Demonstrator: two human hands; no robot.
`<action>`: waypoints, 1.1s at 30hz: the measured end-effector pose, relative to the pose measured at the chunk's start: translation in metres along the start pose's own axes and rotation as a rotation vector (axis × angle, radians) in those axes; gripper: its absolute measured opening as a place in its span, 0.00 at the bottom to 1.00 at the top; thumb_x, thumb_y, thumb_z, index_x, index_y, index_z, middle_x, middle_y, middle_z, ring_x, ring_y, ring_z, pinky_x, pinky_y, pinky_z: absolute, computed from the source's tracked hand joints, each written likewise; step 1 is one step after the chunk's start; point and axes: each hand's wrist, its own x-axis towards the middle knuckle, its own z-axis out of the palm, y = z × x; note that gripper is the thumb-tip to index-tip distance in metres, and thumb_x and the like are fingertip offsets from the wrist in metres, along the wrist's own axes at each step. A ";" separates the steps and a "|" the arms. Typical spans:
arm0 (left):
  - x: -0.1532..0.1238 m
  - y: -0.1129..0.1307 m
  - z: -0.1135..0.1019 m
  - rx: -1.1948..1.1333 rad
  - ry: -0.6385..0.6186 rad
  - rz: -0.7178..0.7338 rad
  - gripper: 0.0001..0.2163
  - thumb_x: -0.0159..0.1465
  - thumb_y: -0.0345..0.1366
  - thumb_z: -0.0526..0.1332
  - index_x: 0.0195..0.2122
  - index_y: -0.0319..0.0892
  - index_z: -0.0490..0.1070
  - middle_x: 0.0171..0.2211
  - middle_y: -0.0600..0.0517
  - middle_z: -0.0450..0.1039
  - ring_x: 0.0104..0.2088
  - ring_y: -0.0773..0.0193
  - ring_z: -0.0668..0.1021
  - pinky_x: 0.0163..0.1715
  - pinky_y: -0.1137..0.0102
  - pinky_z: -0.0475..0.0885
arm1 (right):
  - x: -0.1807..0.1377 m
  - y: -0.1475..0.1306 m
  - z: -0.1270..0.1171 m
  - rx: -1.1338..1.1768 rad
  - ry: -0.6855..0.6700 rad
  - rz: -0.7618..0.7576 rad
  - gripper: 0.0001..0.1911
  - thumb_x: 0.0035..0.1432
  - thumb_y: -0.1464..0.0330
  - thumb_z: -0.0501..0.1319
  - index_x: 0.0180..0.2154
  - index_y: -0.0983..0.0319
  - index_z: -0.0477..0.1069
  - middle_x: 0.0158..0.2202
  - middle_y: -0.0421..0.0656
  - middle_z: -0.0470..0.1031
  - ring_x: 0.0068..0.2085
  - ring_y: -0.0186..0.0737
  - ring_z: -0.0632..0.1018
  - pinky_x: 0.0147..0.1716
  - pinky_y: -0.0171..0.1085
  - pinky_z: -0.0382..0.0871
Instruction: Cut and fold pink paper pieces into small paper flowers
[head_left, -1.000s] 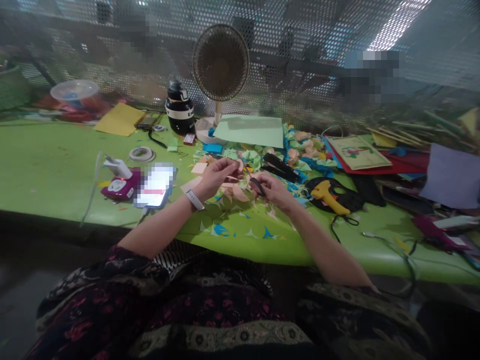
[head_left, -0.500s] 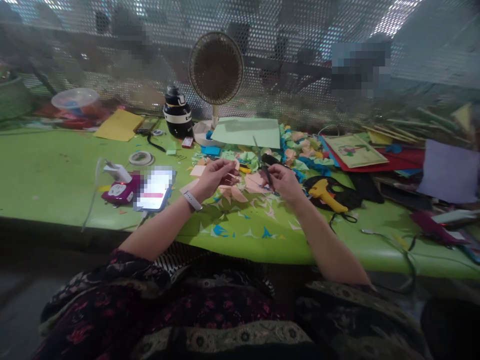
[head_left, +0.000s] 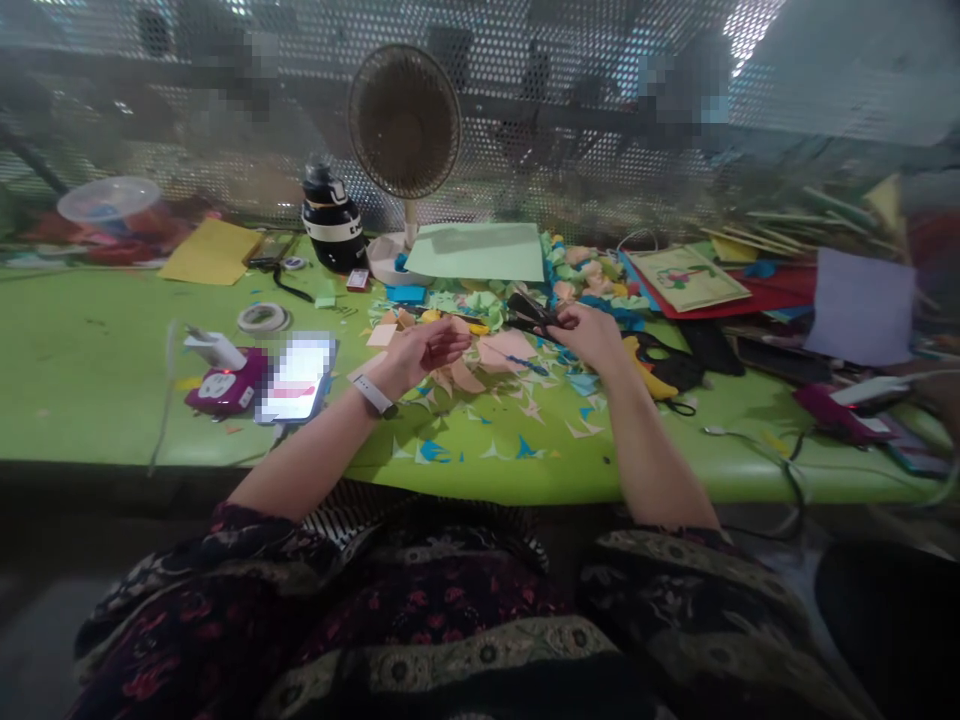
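Note:
My left hand (head_left: 427, 352), a pale watch strap at its wrist, hovers over the scraps with curled fingers. A small pale pink paper piece (head_left: 460, 327) shows at its fingertips. My right hand (head_left: 589, 335) has its thumb and fingers closed on a black tool (head_left: 531, 308), which looks like scissors; the fingers partly cover it. Between the hands, a thin dark pointed tool (head_left: 527, 364) lies on pink paper (head_left: 504, 349). Pink cut petal shapes (head_left: 463, 376) are beside my left hand, and blue and white offcuts (head_left: 431, 450) are scattered nearer the edge.
Behind the scraps are a fan (head_left: 405, 120), a black bottle (head_left: 334, 228) and a pale green sheet (head_left: 476, 252). On the left lie a tape roll (head_left: 262, 318), a lit phone (head_left: 298, 380) and a purple power socket (head_left: 229, 385). A yellow-handled tool (head_left: 649, 370) and cables are right.
The thin pointed tool has left my right hand and lies on the pink paper. My right hand has moved onto the black tool. The view has shifted slightly.

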 end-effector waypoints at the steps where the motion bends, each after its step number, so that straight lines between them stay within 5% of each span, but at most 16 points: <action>1: 0.000 -0.001 -0.001 0.006 -0.011 0.001 0.06 0.65 0.34 0.63 0.35 0.35 0.77 0.34 0.43 0.83 0.33 0.66 0.84 0.35 0.75 0.79 | 0.000 0.002 0.000 -0.014 0.008 0.004 0.15 0.51 0.54 0.68 0.29 0.60 0.76 0.34 0.47 0.82 0.36 0.46 0.78 0.31 0.38 0.63; 13: -0.004 -0.004 -0.006 0.054 -0.137 0.053 0.02 0.60 0.27 0.68 0.34 0.36 0.77 0.37 0.45 0.83 0.36 0.67 0.84 0.37 0.75 0.79 | 0.009 0.014 0.009 -0.029 0.094 0.182 0.12 0.52 0.59 0.68 0.33 0.61 0.79 0.35 0.49 0.83 0.39 0.51 0.81 0.38 0.42 0.70; 19: -0.001 -0.011 -0.008 0.133 -0.132 0.151 0.15 0.50 0.33 0.76 0.38 0.41 0.77 0.34 0.52 0.82 0.34 0.67 0.83 0.40 0.70 0.78 | 0.000 -0.008 0.003 0.227 0.195 0.113 0.12 0.60 0.60 0.63 0.32 0.61 0.76 0.36 0.50 0.83 0.40 0.49 0.81 0.40 0.42 0.73; 22: 0.000 -0.016 -0.007 0.196 -0.169 0.264 0.20 0.49 0.37 0.77 0.44 0.42 0.79 0.35 0.51 0.82 0.36 0.66 0.83 0.43 0.69 0.76 | -0.022 -0.047 0.009 0.663 -0.119 0.011 0.24 0.61 0.47 0.60 0.31 0.61 0.74 0.29 0.46 0.80 0.27 0.39 0.77 0.27 0.37 0.71; 25: -0.001 -0.020 -0.004 0.271 -0.204 0.332 0.23 0.48 0.39 0.78 0.45 0.41 0.79 0.37 0.49 0.83 0.38 0.64 0.83 0.44 0.68 0.76 | -0.046 -0.082 0.021 0.939 -0.396 -0.096 0.28 0.53 0.41 0.65 0.33 0.60 0.72 0.31 0.44 0.80 0.25 0.33 0.76 0.22 0.33 0.70; 33: -0.007 -0.012 -0.002 0.432 -0.212 0.342 0.16 0.54 0.37 0.74 0.42 0.40 0.78 0.40 0.47 0.81 0.42 0.61 0.82 0.50 0.64 0.74 | -0.057 -0.088 0.028 0.984 -0.206 -0.158 0.25 0.53 0.43 0.67 0.34 0.58 0.72 0.27 0.39 0.75 0.23 0.33 0.73 0.24 0.37 0.73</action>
